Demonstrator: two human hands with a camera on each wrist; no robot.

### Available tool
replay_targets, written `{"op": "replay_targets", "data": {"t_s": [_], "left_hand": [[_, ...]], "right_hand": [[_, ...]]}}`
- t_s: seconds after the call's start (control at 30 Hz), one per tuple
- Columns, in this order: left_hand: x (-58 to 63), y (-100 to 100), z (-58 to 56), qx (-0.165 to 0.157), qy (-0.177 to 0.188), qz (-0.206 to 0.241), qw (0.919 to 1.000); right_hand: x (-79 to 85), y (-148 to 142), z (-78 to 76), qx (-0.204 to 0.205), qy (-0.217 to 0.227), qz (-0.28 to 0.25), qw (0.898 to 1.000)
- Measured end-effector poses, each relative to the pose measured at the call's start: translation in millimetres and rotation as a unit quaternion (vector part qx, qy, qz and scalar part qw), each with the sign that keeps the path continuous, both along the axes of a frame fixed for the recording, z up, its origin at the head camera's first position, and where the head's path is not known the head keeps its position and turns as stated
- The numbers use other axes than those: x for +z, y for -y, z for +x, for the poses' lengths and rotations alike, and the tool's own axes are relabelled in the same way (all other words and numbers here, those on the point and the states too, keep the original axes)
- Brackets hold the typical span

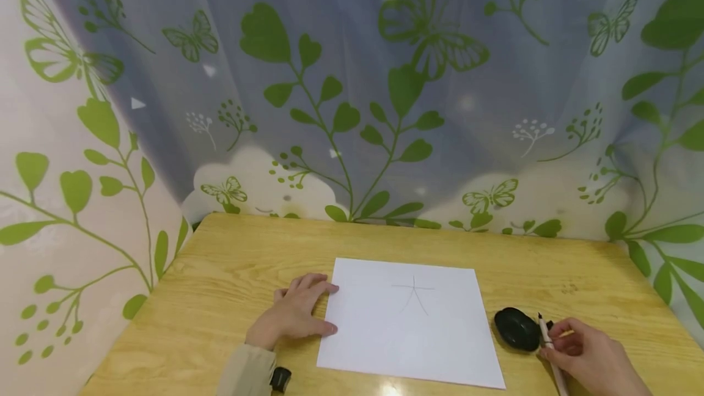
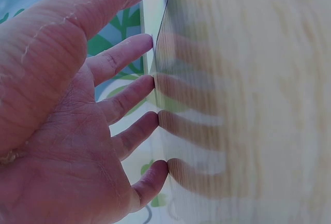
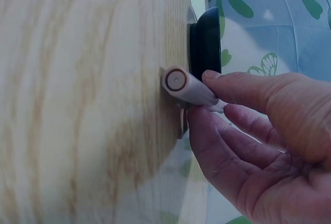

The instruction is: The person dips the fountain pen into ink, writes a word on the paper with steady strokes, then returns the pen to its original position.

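Note:
A white sheet of paper lies on the wooden table, with a few thin dark strokes crossing near its top. My left hand rests with spread fingers at the sheet's left edge, thumb and index fingertip on the paper. In the left wrist view the fingertips touch the tabletop. My right hand pinches a slim, pale writing brush with a dark tip between thumb and fingers. The brush is beside a black oval dish, its tip pointing away from me; the right wrist view shows its round butt end.
Right of the sheet, the dish stands on the yellow wooden table. A small black object is by the left sleeve. Behind the table hangs a curtain printed with green leaves and butterflies.

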State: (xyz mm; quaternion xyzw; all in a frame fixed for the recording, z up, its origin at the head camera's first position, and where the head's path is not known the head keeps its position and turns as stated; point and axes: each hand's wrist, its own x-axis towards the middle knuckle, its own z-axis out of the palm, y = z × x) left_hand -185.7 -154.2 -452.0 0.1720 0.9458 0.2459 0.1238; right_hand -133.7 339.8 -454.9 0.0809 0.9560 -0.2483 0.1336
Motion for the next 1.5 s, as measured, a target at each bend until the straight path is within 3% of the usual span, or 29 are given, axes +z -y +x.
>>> {"op": "replay_targets", "data": {"t_s": [0.3, 0.77, 1.27, 1.5], "left_hand": [[0.4, 0, -0.2, -0.007, -0.006, -0.009, 0.9999], [0.7, 0, -8.3, -0.031, -0.004, -0.018, 0.9994], [4.8, -4, -10.4, -0.038, -0.005, -0.03, 0.9988], [2.9, 0, -6.8, -0.044, -0.001, -0.013, 0.9989]], "right_hand": [[-6.7, -3, -0.2, -0.009, -0.005, -0.001, 1.0], [-0.1, -3, 1.2, -0.01, -0.015, 0.001, 1.0], [3.2, -2, 2.5, -0.015, -0.012, -0.006, 1.0], [6.0, -2, 5.3, -0.008, -0.022, 0.001, 1.0]]}}
